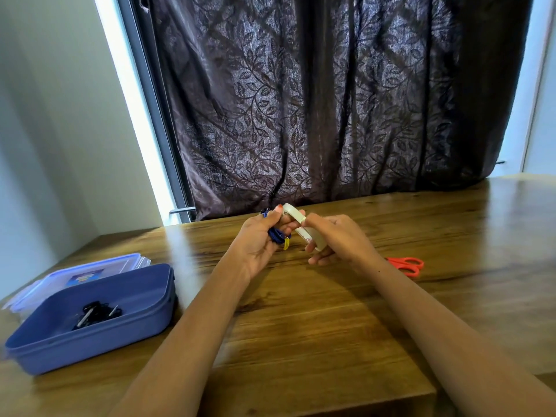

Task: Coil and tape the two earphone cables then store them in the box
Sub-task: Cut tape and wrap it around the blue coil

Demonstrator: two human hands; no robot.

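Note:
Above the middle of the wooden table, my left hand (pixel 261 239) grips a coiled blue earphone cable (pixel 276 234) with a yellow plug hanging below it. Right beside it, my right hand (pixel 334 240) holds a roll of clear tape (pixel 304 225), thumb on its top. The roll touches the fingers of my left hand. A coiled black earphone cable (pixel 96 314) lies inside the open blue box (pixel 144 319) at the table's left edge.
The box's clear lid (pixel 90 269) lies just behind the box. Orange-handled scissors (pixel 407 264) rest on the table to the right of my right wrist. A dark curtain (pixel 331 100) hangs behind the table's far edge.

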